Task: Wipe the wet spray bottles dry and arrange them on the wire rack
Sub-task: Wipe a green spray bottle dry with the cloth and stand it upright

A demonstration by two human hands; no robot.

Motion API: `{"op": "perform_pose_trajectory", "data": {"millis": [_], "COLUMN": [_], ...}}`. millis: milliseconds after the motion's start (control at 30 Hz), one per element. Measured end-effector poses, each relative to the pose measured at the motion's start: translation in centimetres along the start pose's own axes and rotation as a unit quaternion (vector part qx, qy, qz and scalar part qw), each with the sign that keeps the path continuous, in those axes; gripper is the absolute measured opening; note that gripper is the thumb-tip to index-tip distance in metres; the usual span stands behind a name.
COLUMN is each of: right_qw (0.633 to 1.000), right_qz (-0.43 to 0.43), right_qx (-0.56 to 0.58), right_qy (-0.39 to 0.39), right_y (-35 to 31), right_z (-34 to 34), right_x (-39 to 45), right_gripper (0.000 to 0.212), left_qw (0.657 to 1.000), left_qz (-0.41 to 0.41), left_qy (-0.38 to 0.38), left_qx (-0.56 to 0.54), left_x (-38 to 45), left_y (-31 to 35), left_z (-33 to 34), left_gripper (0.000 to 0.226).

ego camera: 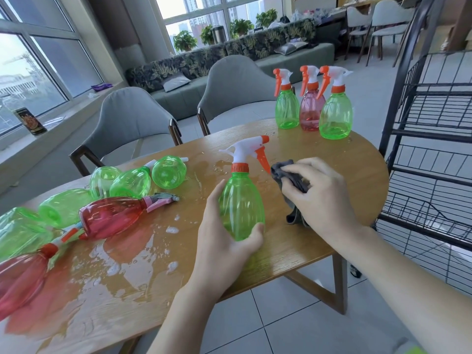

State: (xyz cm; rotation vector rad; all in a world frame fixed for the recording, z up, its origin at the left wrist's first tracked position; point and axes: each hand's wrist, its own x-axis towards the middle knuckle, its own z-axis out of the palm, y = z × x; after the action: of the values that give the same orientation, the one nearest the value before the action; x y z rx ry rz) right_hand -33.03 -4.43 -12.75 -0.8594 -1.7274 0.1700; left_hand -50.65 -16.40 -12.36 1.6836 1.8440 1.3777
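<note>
My left hand (224,241) grips a green spray bottle (241,198) upright above the wooden table (319,249), fingers round its lower body. My right hand (321,198) holds a grey cloth (291,177) just right of the bottle, near its orange trigger. Three bottles stand upright at the table's far right: a green one (287,106), a red one (312,111) and another green one (335,113). Several green bottles (132,181) and red bottles (112,215) lie on their sides at the left. The black wire rack (434,154) stands to the right of the table.
Water puddles (132,254) cover the table's left and middle. Two grey chairs (135,121) stand behind the table. A sofa with plants lines the windows at the back. The tiled floor (293,315) shows between table and rack.
</note>
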Motion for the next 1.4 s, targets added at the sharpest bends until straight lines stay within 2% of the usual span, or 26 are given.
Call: {"op": "perform_pose_trajectory", "data": {"millis": [67, 167, 333, 433, 567, 767, 867, 967, 1033, 1200, 1267, 1400], "right_qw": [0.993, 0.952, 0.893, 0.880, 0.912, 0.967, 0.975, 0.970, 0.976, 0.996, 0.996, 0.985], "right_qz": [0.089, 0.206, 0.282, 0.304, 0.261, 0.132, 0.072, 0.059, 0.057, 0.063, 0.056, 0.074], "right_qx": [0.080, 0.222, 0.349, 0.364, 0.311, 0.155, 0.072, 0.024, 0.001, -0.027, -0.031, -0.003], "right_qy": [0.017, 0.044, 0.032, -0.011, -0.058, -0.155, -0.199, -0.236, -0.209, -0.055, -0.061, -0.159], "right_y": [-0.4, -1.1, -2.0, -2.3, -2.3, -1.6, -0.8, -0.1, 0.1, -1.2, -1.5, -1.3], "right_z": [-0.8, -0.9, 0.9, 1.5, 1.1, -0.9, -1.8, -2.8, -3.3, -4.5, -4.8, -4.8], "right_x": [0.8, 2.3, 3.3, 3.2, 2.7, 2.1, 2.0, 2.1, 2.4, 4.3, 4.8, 5.0], "right_gripper": [0.017, 0.014, 0.015, 0.019, 0.019, 0.027, 0.027, 0.026, 0.026, 0.027, 0.026, 0.026], "left_qw": [1.000, 1.000, 0.999, 0.999, 0.999, 0.999, 0.999, 0.999, 0.999, 0.994, 0.990, 0.981], "left_qz": [0.000, 0.009, 0.021, 0.024, 0.022, 0.020, 0.017, 0.024, 0.031, 0.087, 0.105, 0.124], "left_qy": [-0.006, -0.013, -0.019, -0.019, -0.024, -0.027, -0.024, -0.021, -0.024, -0.017, -0.024, -0.037], "left_qx": [0.002, 0.013, 0.030, 0.022, 0.021, 0.025, 0.013, 0.007, 0.010, 0.064, 0.088, 0.145], "left_x": [0.0, -0.1, -0.1, -0.2, -0.3, -0.3, -0.2, -0.3, -0.4, -0.5, -0.6, -0.6], "left_y": [-0.1, -0.3, -0.5, -0.5, -0.3, -0.7, -1.0, -1.0, -0.9, -1.1, -1.0, -1.3], "left_z": [-0.1, -0.1, 0.0, -0.1, -0.3, -0.7, -0.8, -0.8, -0.8, -1.2, -1.2, -1.4], "left_gripper": [0.093, 0.097, 0.099, 0.098, 0.097, 0.097, 0.096, 0.096, 0.097, 0.102, 0.105, 0.110]}}
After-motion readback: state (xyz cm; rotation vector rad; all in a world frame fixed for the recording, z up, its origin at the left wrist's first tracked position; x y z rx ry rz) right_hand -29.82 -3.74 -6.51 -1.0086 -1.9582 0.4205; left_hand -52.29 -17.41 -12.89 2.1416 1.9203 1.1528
